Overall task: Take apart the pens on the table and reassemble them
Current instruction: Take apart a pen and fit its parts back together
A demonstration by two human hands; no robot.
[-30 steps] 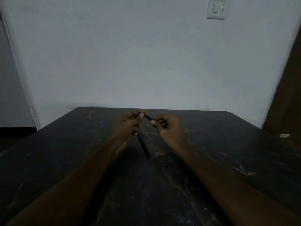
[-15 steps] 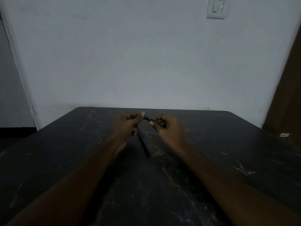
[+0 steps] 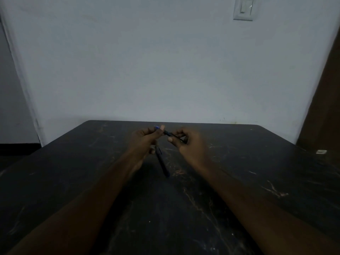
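Both hands meet above the far middle of the dark table (image 3: 239, 181), gripping one dark pen (image 3: 167, 133) between them. My left hand (image 3: 145, 140) pinches its left end, where a small blue tip sticks out past the thumb. My right hand (image 3: 189, 144) holds the other end, and its fingers hide that part. A second dark pen (image 3: 162, 162) lies on the table just below the hands, pointing toward me; its far end is hidden under my left hand.
The dark marbled table runs up to a pale wall. A light switch (image 3: 243, 8) sits high on the wall at right. A brown door (image 3: 325, 107) edge stands at far right, with a small white object (image 3: 321, 152) beyond the table's right corner.
My hands have shifted slightly while holding the pen, and a blue tip now shows past my left thumb. The pen lying on the table has not moved.
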